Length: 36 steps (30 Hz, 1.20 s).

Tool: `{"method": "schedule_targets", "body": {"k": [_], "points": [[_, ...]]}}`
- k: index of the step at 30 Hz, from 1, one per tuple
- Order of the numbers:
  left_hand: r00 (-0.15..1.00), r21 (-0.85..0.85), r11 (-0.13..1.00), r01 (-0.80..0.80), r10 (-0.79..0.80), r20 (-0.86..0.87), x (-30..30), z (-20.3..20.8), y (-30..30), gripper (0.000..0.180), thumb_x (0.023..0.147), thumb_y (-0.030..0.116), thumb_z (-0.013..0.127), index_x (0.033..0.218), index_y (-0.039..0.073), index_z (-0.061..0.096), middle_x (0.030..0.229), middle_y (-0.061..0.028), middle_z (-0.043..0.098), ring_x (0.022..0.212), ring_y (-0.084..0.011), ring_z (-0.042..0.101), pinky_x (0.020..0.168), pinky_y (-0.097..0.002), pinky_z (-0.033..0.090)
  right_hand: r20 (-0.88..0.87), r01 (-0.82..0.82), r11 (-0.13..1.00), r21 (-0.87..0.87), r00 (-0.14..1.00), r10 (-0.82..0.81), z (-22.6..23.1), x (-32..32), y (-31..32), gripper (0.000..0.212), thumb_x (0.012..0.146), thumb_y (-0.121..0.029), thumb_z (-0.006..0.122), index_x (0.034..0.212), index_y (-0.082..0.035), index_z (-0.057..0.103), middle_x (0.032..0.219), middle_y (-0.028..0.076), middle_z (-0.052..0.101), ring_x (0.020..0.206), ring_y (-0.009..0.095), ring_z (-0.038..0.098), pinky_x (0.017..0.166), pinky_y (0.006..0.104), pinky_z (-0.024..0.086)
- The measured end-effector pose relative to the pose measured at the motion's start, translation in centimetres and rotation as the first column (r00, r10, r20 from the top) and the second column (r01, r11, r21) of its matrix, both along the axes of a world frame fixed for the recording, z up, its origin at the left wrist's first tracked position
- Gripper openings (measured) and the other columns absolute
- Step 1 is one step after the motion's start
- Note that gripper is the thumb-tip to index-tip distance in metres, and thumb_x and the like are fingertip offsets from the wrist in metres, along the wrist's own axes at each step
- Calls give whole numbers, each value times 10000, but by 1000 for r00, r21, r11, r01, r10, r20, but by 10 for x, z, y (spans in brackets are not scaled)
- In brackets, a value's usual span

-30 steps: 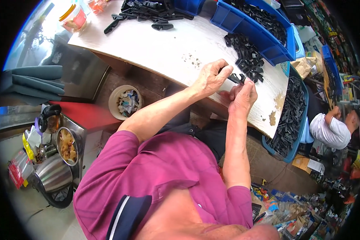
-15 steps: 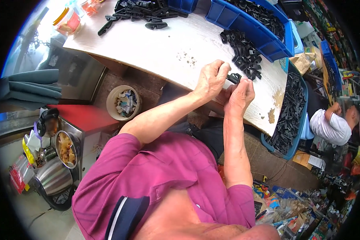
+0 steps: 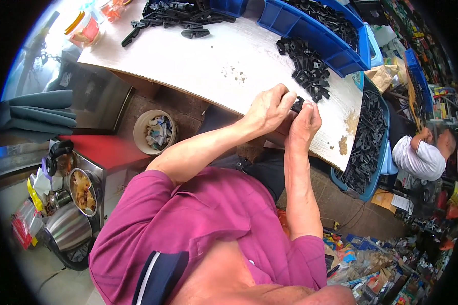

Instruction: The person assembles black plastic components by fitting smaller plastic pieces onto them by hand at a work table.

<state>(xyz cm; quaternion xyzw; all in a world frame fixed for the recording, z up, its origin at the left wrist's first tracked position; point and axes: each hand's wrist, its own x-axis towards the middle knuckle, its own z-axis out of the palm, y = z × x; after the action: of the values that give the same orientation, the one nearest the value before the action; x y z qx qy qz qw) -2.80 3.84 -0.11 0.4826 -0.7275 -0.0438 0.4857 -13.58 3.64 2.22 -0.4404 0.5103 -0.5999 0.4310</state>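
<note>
Close together over the white table's [image 3: 188,61] front edge, my two hands pinch a small black plastic part [image 3: 297,104]. My left hand [image 3: 268,109] closes its thumb and fingers at the part's left side. From the right, my right hand [image 3: 304,124] grips it with thumb and fingertips. Fingers cover most of the part, so its full shape is hidden. Just beyond the hands lies a loose pile of small black plastic parts [image 3: 308,66]. Longer black plastic pieces [image 3: 175,18] are heaped at the far left, with one piece [image 3: 195,33] lying apart.
Behind the small pile stands a blue bin [image 3: 310,35] of black parts. A teal tub [image 3: 372,185] full of black pieces sits off the table's right end. Left below are a waste bucket [image 3: 140,140] and a red-topped cabinet [image 3: 99,150]. Another person [image 3: 420,157] sits far right.
My left hand has come slightly down and nearer to the right hand, and less of the black part shows between them. The whole view has shifted a little.
</note>
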Motion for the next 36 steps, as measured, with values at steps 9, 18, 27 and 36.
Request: {"method": "schedule_targets", "body": {"k": [9, 18, 27, 36], "points": [[721, 402, 908, 116, 201, -663, 4, 14, -1, 222, 944, 186, 611, 874, -23, 590, 717, -158, 620, 647, -195, 594, 597, -354, 484, 91, -89, 993, 74, 992, 82, -1, -1, -2, 286, 976, -241, 486, 751, -66, 516, 621, -45, 445, 538, 55, 398, 488, 236, 331], [746, 235, 972, 25, 139, -651, -31, 13, 0, 193, 969, 179, 566, 971, -14, 562, 812, -218, 599, 706, -370, 624, 626, -415, 495, -137, -84, 990, -112, 988, 68, -13, -8, -10, 323, 962, -226, 491, 740, 9, 488, 650, 15, 446, 612, 114, 366, 554, 316, 356], [867, 281, 960, -5, 144, -477, 3, 14, -30, 132, 877, 160, 588, 901, 34, 619, 781, -184, 628, 780, -366, 632, 720, -473, 502, 200, -72, 975, 212, 979, 29, 15, -4, -1, 285, 970, -277, 477, 792, -58, 517, 539, -12, 352, 477, 109, 389, 464, 317, 441], [959, 217, 944, -250, 209, 194, -6, -8, -104, 96, 774, 102, 597, 817, 60, 672, 844, -120, 657, 892, -338, 620, 744, -446, 519, 264, 248, 916, 314, 904, -335, 24, -97, -47, 333, 954, -324, 470, 848, -12, 419, 523, 7, 281, 404, 157, 403, 504, 506, 582]]}}
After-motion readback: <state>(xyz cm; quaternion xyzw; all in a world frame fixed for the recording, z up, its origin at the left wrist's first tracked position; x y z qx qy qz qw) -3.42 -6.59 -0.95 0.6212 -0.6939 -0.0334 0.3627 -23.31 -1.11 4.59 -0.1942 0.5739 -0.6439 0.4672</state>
